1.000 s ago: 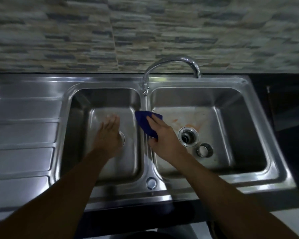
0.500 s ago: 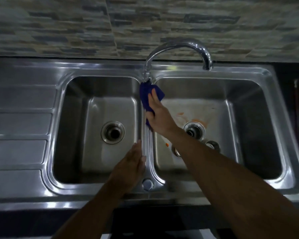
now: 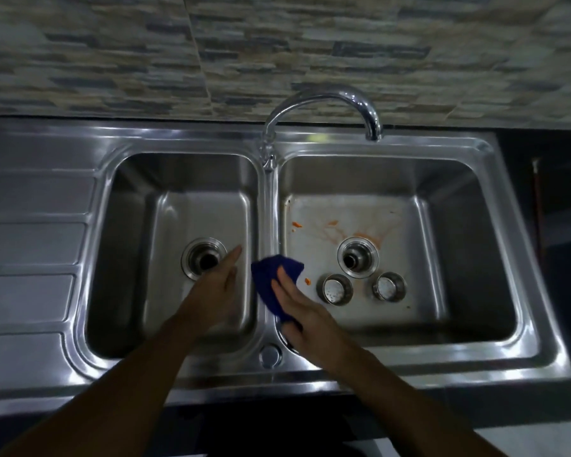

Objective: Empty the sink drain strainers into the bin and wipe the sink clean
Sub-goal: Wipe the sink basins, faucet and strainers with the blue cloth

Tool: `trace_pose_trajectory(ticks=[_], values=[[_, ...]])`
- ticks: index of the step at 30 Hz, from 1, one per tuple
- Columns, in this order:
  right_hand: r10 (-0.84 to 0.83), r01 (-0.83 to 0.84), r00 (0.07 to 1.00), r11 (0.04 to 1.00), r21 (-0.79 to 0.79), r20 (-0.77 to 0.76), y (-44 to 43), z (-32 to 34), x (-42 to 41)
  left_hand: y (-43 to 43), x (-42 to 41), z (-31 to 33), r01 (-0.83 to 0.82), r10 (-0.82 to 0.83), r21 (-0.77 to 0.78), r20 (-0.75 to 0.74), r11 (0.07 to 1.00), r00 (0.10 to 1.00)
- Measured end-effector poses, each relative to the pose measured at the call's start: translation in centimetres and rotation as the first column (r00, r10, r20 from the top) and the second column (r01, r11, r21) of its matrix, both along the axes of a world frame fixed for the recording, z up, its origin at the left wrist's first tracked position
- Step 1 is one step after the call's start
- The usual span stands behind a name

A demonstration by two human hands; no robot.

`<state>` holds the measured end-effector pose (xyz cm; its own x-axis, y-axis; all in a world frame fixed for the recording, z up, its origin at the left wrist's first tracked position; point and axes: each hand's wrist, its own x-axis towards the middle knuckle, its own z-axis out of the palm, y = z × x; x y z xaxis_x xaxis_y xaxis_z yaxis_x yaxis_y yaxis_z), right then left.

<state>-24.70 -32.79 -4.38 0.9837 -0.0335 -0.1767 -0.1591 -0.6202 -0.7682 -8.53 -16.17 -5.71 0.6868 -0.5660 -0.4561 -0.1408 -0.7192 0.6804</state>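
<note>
The right hand [image 3: 302, 313] presses a blue cloth [image 3: 274, 280] flat-fingered onto the divider between the basins. The left hand [image 3: 216, 288] hangs open over the left basin [image 3: 165, 209], near its drain [image 3: 204, 257]. The right basin [image 3: 442, 225] holds two strainers [image 3: 334, 289] [image 3: 389, 286] beside its drain [image 3: 357, 257], amid orange smears [image 3: 363, 235].

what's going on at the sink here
A person is cleaning a steel double sink. The right hand presses a blue cloth against the divider between the two basins, while the left hand is open and empty over the left basin, near its drain. Two strainers sit out of the drains on the floor of the right basin, which shows orange smears and bits not yet wiped.
</note>
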Motion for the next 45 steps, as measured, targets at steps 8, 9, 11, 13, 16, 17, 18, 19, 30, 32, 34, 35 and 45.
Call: trace_pose_trajectory(ticks=[8,9,11,13,16,17,18,19,30,32,34,35,45], values=[[-0.109,0.114,0.993,0.982,-0.15,0.041,-7.3,-0.4,14.9,-4.5,2.8,0.4,-0.057,0.057,-0.004,0.17,0.998,0.984],[-0.109,0.118,0.992,0.98,-0.16,0.061,-8.1,-0.5,15.2,-5.2,3.0,0.5,-0.052,0.059,-0.039,0.22,0.998,0.974],[-0.181,0.188,0.981,0.977,-0.105,0.068,-9.6,-0.6,14.7,-6.8,3.7,0.6,-0.011,0.044,-0.111,0.302,0.994,0.952],[-0.43,0.43,0.902,0.895,0.123,-0.023,-10.4,-0.1,14.1,-8.4,4.3,0.4,0.057,-0.001,-0.14,0.376,0.989,0.927],[-0.723,0.716,0.651,0.485,0.503,-0.229,-11.5,1.7,14.7,-10.6,4.7,0.1,0.11,-0.053,-0.11,0.424,0.988,0.904],[-0.765,0.726,0.611,0.442,0.527,-0.201,-11.9,2.1,15.2,-11.3,4.5,0.0,0.104,-0.053,-0.1,0.419,0.99,0.906],[-0.787,0.717,0.606,0.479,0.506,-0.113,-12.1,2.4,15.9,-11.9,4.3,-0.2,0.092,-0.049,-0.085,0.417,0.992,0.907],[-0.785,0.698,0.62,0.549,0.46,-0.004,-12.2,2.6,16.6,-12.4,4.0,-0.4,0.078,-0.046,-0.059,0.426,0.995,0.903],[-0.026,0.106,0.992,0.703,-0.704,0.123,-14.3,-2.6,20.4,-14.0,3.0,-1.2,0.104,-0.308,0.354,0.59,0.93,0.746],[-0.053,0.122,0.992,0.669,-0.734,0.116,-17.4,-2.7,18.4,-14.1,3.1,-1.3,0.096,-0.333,0.402,0.576,0.91,0.746],[-0.148,0.158,0.985,0.614,-0.774,0.084,-20.9,-2.4,15.9,-14.2,3.1,-1.4,0.095,-0.349,0.431,0.561,0.897,0.751],[-0.205,0.175,0.977,0.584,-0.793,0.064,-22.8,-2.2,14.6,-14.2,3.0,-1.3,0.092,-0.347,0.432,0.561,0.897,0.752],[-0.636,0.409,0.768,0.575,-0.708,-0.073,-23.4,-1.2,15.7,-14.8,3.0,-1.1,0.08,-0.345,0.435,0.575,0.897,0.742]])
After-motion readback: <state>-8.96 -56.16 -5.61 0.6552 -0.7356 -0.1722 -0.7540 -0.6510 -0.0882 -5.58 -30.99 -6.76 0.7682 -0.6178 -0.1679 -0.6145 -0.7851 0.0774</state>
